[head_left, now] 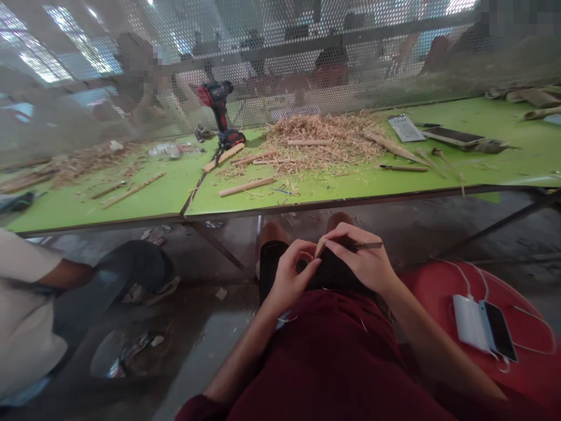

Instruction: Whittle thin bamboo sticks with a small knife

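The wood piece (321,248) sits at the centre of the frame, a little below the table edge and above the person's lap. The left hand (293,272) pinches it narrowly between thumb and curled forefinger, seemingly to steady so small a thing. The right hand (364,260) meets it from the other side, its fingertips at the wood, and closes around a slim tool (372,245) whose dark end points toward the right of the frame. How far the tool reaches toward the wood cannot be told, as the fingers cover it. Holding both close over the lap probably lets the forearms rest against the body.

Beyond, the green table (350,186) crosses the upper frame. At its upper middle, shavings (322,126) are heaped, with a stick (246,186) just in front, near the edge and likely easy to reach. The drill (219,111) stands upright on its base left of the heap, perhaps because that keeps it stable. A phone (454,137) lies at upper right.

At lower right, a red stool (432,292) bears another phone (500,330) and a white block (471,321) side by side among cables, presumably kept off the shavings. At far left, a co-worker's pale sleeve (26,254) shows.
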A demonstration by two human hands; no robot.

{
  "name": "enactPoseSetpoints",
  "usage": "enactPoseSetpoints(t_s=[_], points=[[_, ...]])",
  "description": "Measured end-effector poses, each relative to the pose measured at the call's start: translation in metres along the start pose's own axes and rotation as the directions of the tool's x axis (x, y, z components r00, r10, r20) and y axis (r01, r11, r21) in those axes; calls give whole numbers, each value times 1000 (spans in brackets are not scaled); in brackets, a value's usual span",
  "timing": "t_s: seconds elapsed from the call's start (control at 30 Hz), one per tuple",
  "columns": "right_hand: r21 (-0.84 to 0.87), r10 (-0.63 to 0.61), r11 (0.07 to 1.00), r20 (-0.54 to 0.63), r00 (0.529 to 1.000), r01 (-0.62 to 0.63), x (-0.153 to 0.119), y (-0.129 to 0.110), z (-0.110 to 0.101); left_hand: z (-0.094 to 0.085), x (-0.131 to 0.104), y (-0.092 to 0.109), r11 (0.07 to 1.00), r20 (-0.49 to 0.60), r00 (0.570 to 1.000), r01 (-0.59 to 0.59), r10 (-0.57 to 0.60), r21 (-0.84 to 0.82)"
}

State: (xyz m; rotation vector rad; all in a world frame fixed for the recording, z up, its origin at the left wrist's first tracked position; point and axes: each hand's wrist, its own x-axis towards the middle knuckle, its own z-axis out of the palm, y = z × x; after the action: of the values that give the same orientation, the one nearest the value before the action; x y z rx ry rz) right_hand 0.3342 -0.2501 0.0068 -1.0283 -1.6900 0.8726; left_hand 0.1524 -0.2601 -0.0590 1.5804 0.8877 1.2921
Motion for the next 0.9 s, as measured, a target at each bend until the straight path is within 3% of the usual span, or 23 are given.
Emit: enactPoseSetpoints(t_s=[0.17, 0.3, 0.43, 0.57, 0.77, 0.83, 0.9], points=[[-7, 1, 1000, 106, 994, 0, 1, -2, 1, -3, 6, 13, 977, -78, 984, -150, 163, 148], [4, 2, 1000, 9, 1000, -2, 3, 7, 4, -6, 13, 19, 899, -130, 928, -295, 350, 323], [59, 88, 994, 0, 996, -88, 5, 23, 2, -13, 22, 23, 794, -162, 841, -399, 516, 459], [150, 157, 975, 60, 986, -164, 11, 23, -6, -20, 43, 31, 662, -112, 735, -522, 669, 538], [-60, -10, 998, 13, 1000, 11, 37, 7, -24, -26, 99, 37, 470, -71, 546, -639, 835, 609], [-107, -38, 994, -16, 999, 36, 48, 6, -29, -26, 116, 37, 460, -85, 537, -618, 839, 638], [-55, -8, 998, -27, 1000, 6, 59, 5, -33, -26, 129, 38, 483, -105, 559, -589, 823, 648]])
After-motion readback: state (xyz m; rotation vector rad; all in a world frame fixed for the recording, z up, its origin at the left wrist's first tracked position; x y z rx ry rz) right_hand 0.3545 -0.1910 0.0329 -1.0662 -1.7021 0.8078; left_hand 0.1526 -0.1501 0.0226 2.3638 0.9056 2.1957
